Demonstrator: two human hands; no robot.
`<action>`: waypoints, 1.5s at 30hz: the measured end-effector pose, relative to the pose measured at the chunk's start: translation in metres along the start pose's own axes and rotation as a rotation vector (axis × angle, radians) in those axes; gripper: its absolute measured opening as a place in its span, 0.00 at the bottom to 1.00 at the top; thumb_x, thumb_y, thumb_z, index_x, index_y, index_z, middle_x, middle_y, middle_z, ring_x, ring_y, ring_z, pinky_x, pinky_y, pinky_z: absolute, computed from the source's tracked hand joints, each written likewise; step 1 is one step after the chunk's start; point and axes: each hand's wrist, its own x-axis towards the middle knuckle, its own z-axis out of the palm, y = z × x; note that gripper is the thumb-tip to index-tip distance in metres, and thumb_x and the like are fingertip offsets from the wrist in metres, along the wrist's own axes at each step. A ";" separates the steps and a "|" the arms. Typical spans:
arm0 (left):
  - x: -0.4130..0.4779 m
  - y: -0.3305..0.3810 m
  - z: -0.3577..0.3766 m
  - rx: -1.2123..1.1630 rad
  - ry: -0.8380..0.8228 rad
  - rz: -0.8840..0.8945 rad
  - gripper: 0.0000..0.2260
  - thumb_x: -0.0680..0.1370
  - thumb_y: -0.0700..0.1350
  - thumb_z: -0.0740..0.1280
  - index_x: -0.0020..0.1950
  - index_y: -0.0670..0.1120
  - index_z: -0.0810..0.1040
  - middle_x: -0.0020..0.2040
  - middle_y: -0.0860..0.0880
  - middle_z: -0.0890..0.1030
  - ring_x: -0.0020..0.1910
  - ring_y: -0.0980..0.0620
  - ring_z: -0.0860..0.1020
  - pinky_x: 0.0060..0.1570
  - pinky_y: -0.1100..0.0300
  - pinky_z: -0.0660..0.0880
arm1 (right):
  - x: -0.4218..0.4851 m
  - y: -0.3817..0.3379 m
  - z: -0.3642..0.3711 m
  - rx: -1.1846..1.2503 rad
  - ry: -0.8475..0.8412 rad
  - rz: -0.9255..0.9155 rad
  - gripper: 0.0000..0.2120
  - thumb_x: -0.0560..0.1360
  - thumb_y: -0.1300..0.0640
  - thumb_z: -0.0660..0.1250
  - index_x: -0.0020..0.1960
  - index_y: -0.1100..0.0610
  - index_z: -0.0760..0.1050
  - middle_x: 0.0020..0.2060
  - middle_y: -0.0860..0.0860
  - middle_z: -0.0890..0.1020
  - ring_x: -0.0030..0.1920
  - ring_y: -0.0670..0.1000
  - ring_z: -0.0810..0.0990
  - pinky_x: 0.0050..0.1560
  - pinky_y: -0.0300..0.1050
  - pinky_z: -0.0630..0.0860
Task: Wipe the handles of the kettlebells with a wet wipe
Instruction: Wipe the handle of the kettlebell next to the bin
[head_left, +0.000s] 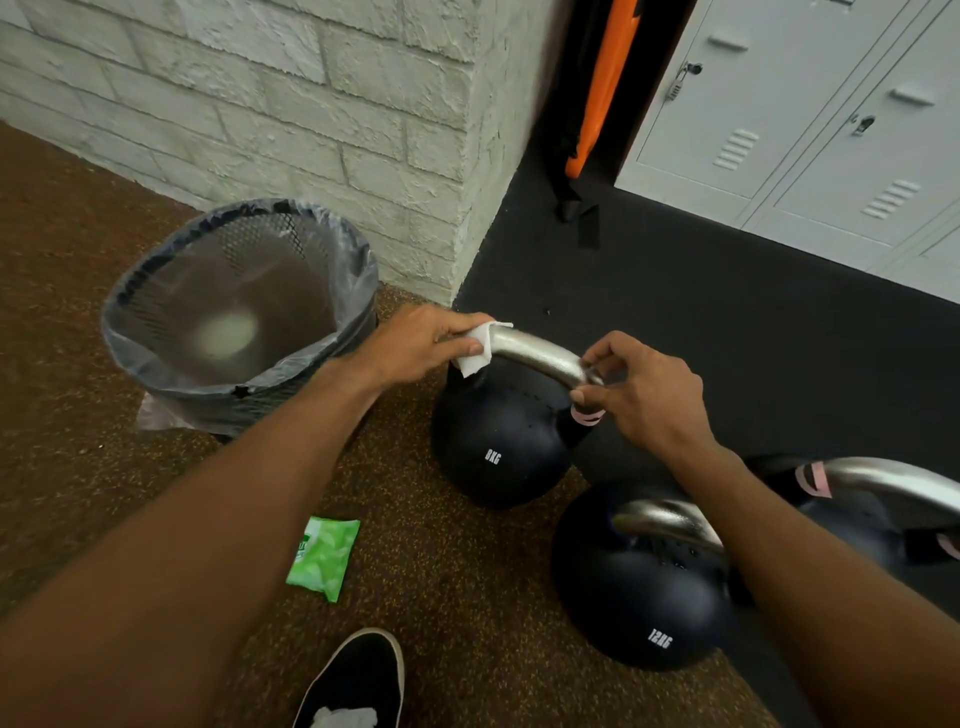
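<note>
A black 8 kg kettlebell (498, 441) stands on the floor with a silver handle (540, 354). My left hand (421, 345) presses a folded white wet wipe (475, 349) onto the handle's left end. My right hand (649, 397) pinches the handle's right end, just above a pink band (586, 414). A black 12 kg kettlebell (644, 587) sits nearer, at the lower right, partly behind my right forearm. A third kettlebell's silver handle (898, 486) with pink bands shows at the right edge.
A mesh waste bin (234, 374) lined with clear plastic stands left of the 8 kg kettlebell. A green wipes packet (323, 557) lies on the brown floor. My black shoe (358, 680) is at the bottom, a crumpled white wipe (345, 717) on it. A brick wall (311, 104) and grey lockers (831, 130) stand behind.
</note>
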 end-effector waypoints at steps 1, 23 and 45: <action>0.002 0.001 -0.004 -0.004 -0.039 -0.018 0.11 0.81 0.50 0.66 0.62 0.54 0.81 0.43 0.52 0.83 0.40 0.56 0.78 0.44 0.59 0.72 | 0.000 0.000 0.000 0.002 0.006 0.001 0.13 0.68 0.46 0.77 0.49 0.44 0.76 0.43 0.40 0.81 0.46 0.43 0.78 0.39 0.37 0.66; 0.021 0.037 -0.015 0.195 -0.105 0.081 0.12 0.83 0.50 0.62 0.59 0.52 0.84 0.35 0.49 0.80 0.35 0.51 0.77 0.39 0.54 0.72 | -0.004 0.000 0.001 -0.007 0.039 -0.016 0.11 0.70 0.48 0.75 0.49 0.45 0.77 0.43 0.39 0.80 0.44 0.43 0.76 0.38 0.41 0.65; 0.015 0.053 0.012 0.557 0.117 0.390 0.20 0.80 0.58 0.52 0.66 0.59 0.78 0.57 0.57 0.84 0.54 0.53 0.82 0.55 0.49 0.69 | -0.006 -0.002 0.002 0.009 0.041 0.022 0.09 0.70 0.49 0.75 0.47 0.44 0.77 0.43 0.41 0.81 0.44 0.44 0.77 0.44 0.44 0.69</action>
